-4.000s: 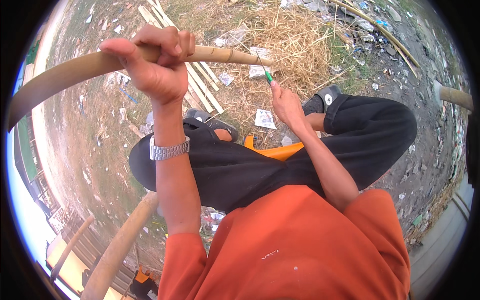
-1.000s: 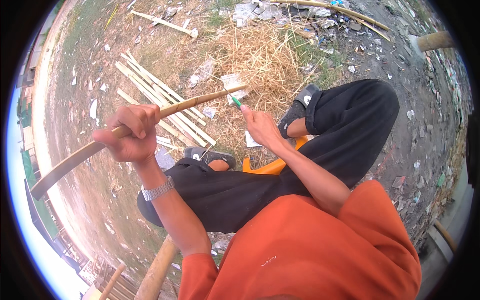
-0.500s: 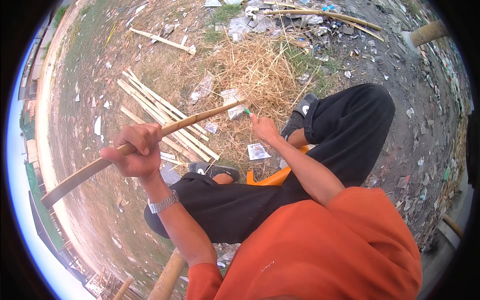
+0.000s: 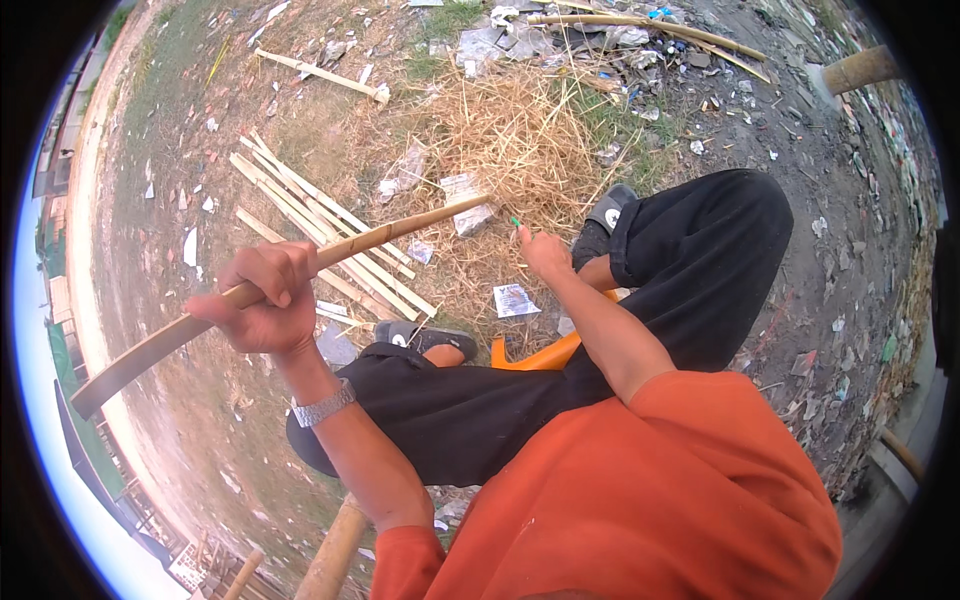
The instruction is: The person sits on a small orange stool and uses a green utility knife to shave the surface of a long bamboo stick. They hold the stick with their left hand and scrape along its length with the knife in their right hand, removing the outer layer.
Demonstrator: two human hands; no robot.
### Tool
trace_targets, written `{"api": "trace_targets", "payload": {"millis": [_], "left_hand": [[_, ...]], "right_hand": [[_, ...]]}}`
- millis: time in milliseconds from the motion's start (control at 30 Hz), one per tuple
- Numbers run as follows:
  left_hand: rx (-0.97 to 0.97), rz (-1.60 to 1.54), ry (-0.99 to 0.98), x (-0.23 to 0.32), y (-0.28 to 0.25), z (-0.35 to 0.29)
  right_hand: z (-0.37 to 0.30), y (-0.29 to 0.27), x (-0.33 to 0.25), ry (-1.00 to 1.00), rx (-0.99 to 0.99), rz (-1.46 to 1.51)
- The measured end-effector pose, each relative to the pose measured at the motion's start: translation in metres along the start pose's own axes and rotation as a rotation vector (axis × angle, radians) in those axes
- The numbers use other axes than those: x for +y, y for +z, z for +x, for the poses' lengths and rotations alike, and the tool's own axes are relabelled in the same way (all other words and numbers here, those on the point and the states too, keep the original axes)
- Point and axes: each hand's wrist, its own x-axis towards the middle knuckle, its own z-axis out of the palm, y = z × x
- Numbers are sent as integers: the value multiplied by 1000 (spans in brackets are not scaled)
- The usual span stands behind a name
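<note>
My left hand [image 4: 268,300] is wrapped round a long bamboo strip [image 4: 390,232], thumb out along it. The strip slants from low at the left, where it looks broad and flat, up to a narrow tip above the straw. To the right of that tip, my right hand [image 4: 546,254] is closed on a slim green-handled tool [image 4: 516,222], knife-like in shape. Only a bit of its green end shows past the fingers. The tool is apart from the strip. Beneath the strip, on the ground, lies a bundle of split bamboo strips [image 4: 300,208].
Ahead is a heap of straw-like shavings [image 4: 515,130]. A single bamboo piece [image 4: 322,75] lies far left, with longer poles [image 4: 650,24] beyond the heap. Something orange [image 4: 540,357] sits between my legs. Bamboo posts [image 4: 335,550] stand lower left and at upper right. Litter covers the ground.
My right hand has moved a little to the right with the green-handled tool, away from the strip's tip. My left hand and the bamboo strip have shifted slightly left.
</note>
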Motion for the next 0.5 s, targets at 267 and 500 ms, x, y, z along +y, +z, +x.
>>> {"api": "trace_targets", "payload": {"millis": [267, 500], "left_hand": [[24, 33, -4, 1, 4, 0], [52, 61, -2, 3, 5, -3]], "right_hand": [[-20, -26, -39, -117, -128, 137], [2, 1, -4, -6, -5, 6]]}}
